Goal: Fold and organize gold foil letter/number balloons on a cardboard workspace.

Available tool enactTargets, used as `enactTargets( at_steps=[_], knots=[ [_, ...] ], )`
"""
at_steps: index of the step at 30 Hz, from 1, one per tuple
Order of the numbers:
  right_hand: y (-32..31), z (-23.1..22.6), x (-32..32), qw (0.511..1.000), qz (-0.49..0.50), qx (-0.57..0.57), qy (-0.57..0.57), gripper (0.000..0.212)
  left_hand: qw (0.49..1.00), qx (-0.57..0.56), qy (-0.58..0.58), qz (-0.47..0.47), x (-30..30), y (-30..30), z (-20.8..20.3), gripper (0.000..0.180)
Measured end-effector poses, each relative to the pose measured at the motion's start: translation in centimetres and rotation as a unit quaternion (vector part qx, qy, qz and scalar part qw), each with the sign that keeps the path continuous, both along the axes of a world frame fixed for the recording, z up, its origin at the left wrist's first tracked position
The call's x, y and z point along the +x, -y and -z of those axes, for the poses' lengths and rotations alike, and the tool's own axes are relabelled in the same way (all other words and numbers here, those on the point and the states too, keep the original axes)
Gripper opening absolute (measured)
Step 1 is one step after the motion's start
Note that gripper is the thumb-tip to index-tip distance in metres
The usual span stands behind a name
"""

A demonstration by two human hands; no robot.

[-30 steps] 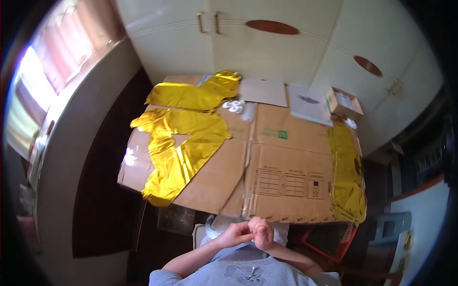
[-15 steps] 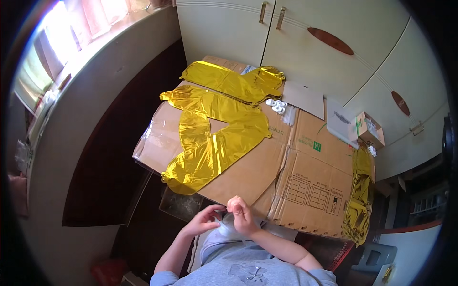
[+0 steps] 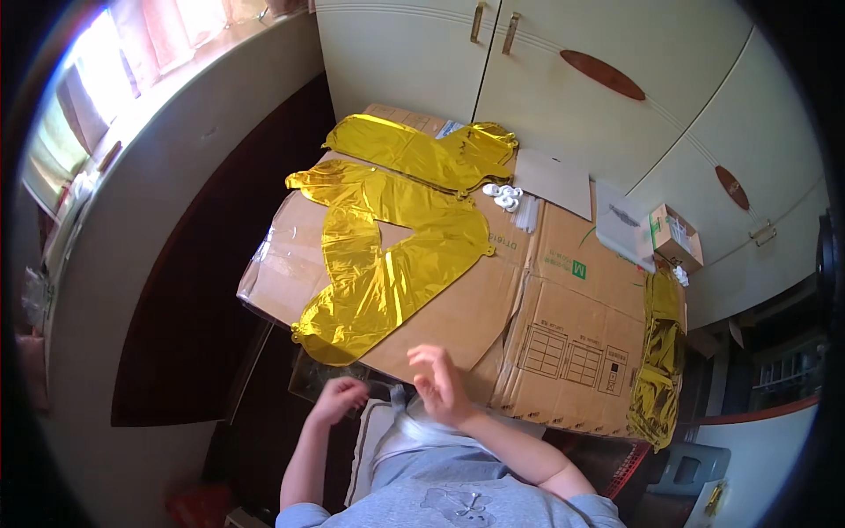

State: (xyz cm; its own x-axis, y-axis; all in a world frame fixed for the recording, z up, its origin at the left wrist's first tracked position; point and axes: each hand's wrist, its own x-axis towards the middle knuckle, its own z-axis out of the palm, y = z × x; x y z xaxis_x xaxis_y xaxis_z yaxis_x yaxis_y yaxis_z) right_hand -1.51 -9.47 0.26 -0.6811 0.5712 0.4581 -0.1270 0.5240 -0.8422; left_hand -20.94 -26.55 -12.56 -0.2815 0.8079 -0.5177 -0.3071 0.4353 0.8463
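Note:
My right hand [image 3: 443,387] is raised by the near edge of the cardboard [image 3: 449,348], its fingers apart and nothing seen in them. To its left, my left hand [image 3: 339,399] hangs just off that edge with bent, motion-smeared fingers; whether it holds anything I cannot tell. Beyond both hands lies a flat gold foil balloon [image 3: 422,268] with a triangular opening, slack and wrinkled. A second flat gold foil balloon [image 3: 387,143] stretches across the far side behind it. Neither hand touches either balloon.
Small white round pieces [image 3: 503,197] and clear sticks [image 3: 526,214] lie past the balloons. More folded gold foil [image 3: 654,392] runs along the right edge, near a small open box [image 3: 676,236]. Cream cabinets [image 3: 572,106] stand behind; a grey stool [image 3: 691,469] is at lower right.
My hands have drawn apart: the left moved left and down, and the right opened its fingers from a closed pinch. The balloons lie as before; the view shifted slightly.

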Motion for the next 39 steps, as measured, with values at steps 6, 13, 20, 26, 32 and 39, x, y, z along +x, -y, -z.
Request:
enactTargets(
  at_steps=[6,13,20,26,32,39],
  knots=[
    [-11.9,-0.5,-4.0,0.933,0.18,0.208,0.233,0.066,0.787,-0.267,-0.537,0.148,-6.7,8.0,19.0,0.024],
    [-17.5,0.6,-6.2,0.822,0.265,0.228,0.45,0.076,0.761,-0.227,-0.556,0.246,-9.0,3.7,17.7,0.039],
    [-16.3,2.5,-7.4,0.853,0.317,0.283,0.302,0.031,0.747,-0.198,-0.377,0.51,-3.9,1.7,7.1,0.04],
    [-16.0,0.9,-7.7,0.906,0.321,0.188,0.203,0.009,0.843,0.239,-0.162,0.454,1.0,-7.0,-18.3,0.026],
    [-16.2,0.6,-8.8,0.955,0.289,0.063,0.006,0.013,0.681,0.231,-0.692,0.07,3.0,-21.8,-16.4,0.063],
    [-15.1,-2.0,-7.0,0.957,0.215,0.186,-0.057,0.023,0.693,0.097,-0.714,-0.035,0.6,-25.3,-13.9,0.013]
  ],
)
